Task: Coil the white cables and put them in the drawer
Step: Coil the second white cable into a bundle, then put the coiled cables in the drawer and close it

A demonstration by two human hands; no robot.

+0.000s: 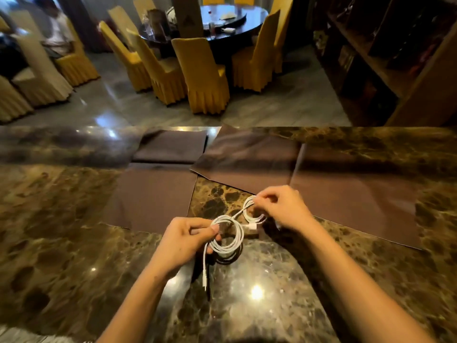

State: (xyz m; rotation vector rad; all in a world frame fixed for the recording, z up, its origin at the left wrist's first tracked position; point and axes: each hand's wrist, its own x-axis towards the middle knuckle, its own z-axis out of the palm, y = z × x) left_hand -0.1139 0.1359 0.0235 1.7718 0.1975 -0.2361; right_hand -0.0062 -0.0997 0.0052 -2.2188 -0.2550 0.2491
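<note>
White cable loops (228,237) being pinched by the left hand (186,240), thumb and fingers closing on the larger coil | right hand (284,209) fingertips gripping the smaller coil (249,210) (one strand linking both) | plug end (205,280) hanging down | both coils hovering over the marble counter (259,305) near brown mats (153,194)

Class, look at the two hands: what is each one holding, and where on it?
The left hand pinches the larger cable coil at its left side. The right hand grips the smaller coil at its top right edge.
</note>
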